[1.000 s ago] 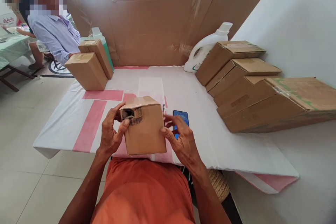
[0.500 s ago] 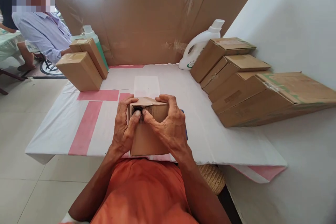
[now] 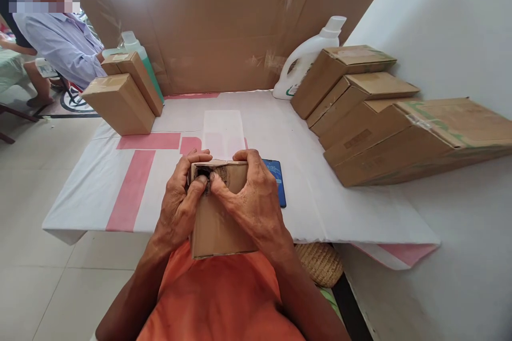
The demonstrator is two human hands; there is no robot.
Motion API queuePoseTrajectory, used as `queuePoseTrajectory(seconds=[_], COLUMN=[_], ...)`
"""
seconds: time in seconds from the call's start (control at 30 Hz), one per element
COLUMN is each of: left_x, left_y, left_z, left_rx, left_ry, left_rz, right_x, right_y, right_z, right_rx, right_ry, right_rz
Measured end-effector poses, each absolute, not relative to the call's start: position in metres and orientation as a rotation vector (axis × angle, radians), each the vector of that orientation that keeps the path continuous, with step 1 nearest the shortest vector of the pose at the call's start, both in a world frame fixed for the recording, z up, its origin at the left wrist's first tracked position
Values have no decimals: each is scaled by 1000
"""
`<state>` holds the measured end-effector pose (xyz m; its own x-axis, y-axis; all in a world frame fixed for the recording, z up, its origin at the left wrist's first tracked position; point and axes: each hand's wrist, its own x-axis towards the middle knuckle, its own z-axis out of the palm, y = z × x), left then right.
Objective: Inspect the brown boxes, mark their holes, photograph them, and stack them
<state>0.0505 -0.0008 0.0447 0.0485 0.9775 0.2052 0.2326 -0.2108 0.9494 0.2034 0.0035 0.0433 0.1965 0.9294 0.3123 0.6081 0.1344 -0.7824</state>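
I hold a small brown cardboard box [image 3: 216,224] upright against my chest at the near edge of the table [image 3: 320,208]. My left hand [image 3: 180,202] grips its left side, thumb pressed at a torn dark spot near the top edge. My right hand [image 3: 250,200] wraps over the top right corner, its thumb meeting the left thumb at that torn spot. A blue phone [image 3: 278,181] lies on the white cloth just behind my right hand, partly hidden by it.
Two cardboard boxes [image 3: 120,101] lean at the far left with a green bottle [image 3: 138,53] behind. Several larger boxes [image 3: 380,122] lean in a row along the right wall beside a white jug [image 3: 308,56]. A cardboard sheet [image 3: 240,26] stands at the back. A person sits far left.
My right hand came off the phone side and closed over the box's top right corner. The box has since been drawn nearer to my chest, uncovering more of the phone.
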Motion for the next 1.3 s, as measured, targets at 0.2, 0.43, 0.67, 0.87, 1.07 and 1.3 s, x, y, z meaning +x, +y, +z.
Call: queuePoseTrajectory(seconds=[0.2,0.43,0.67,0.87,1.07,1.3], left_x=[46,27,14,3,1,10], left_y=[-5,-14,-5,-3,-8,-15], left_z=[42,19,16,10,10,16], left_rx=[1546,1593,1506,1399,1409,1460], left_ry=[1230,1077,1093,1107,1150,1203], left_rz=[1270,1186,1243,1341,1340,1353], right_x=[201,202,242,301,283,257], right_y=[-1,-9,4,23,24,50], right_z=[46,45,24,-32,-57,-70], right_rx=[-1552,-1506,-1274,-1691,-1884,-2157], right_ry=[-1500,-1500,-1266,-1252,-1542,-1557], right_rz=[479,536,932,680,708,683])
